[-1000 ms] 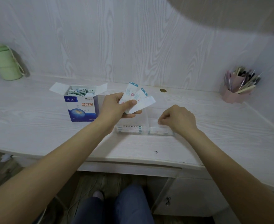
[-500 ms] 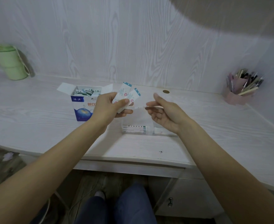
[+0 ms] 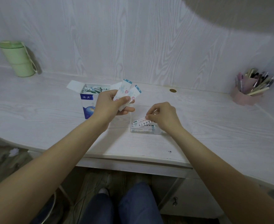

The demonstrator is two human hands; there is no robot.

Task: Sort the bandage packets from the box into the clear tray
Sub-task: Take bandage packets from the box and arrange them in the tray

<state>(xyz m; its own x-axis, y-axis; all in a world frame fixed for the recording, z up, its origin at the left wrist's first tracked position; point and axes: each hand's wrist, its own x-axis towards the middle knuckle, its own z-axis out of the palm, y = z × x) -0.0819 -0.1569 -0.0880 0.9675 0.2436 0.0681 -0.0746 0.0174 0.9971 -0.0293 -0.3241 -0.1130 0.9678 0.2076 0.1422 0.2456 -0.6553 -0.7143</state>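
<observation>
An open blue and white bandage box [image 3: 87, 101] stands on the desk, with several packets showing inside. My left hand [image 3: 110, 103] holds two white packets [image 3: 126, 92] fanned upward beside the box. The clear tray [image 3: 145, 129] lies to the right of the box, near the desk's front. My right hand [image 3: 163, 116] pinches one packet [image 3: 142, 122] by its end and holds it tilted over the tray's left part. More packets lie flat in the tray beneath it.
A green lidded cup [image 3: 18, 59] stands at the back left against the wall. A pink pen holder [image 3: 249, 90] full of pens sits at the back right. A small brass cap [image 3: 173, 90] is set into the desk behind the tray. My knees show below the desk edge.
My right hand rose open toward the packets in my left hand, took one, and came down with it over the tray. My left hand now holds two packets instead of three.
</observation>
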